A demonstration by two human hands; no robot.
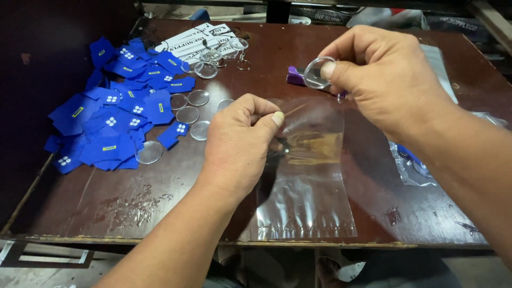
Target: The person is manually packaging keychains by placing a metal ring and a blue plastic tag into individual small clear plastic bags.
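While raised, right hand (pixel 392 80) pinching disc (pixel 318 73)

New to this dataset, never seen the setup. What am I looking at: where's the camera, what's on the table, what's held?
No machine here: one camera worn on a person's head looks down at their two bare hands over a dark wooden table. The right hand pinches a clear round disc between its fingertips. The left hand has a grip on a thin stick above a clear plastic bag lying flat. To the left lies a pile of blue fabric tags, with more clear discs beside it, and key rings farther back. A small purple object sits behind the held disc.
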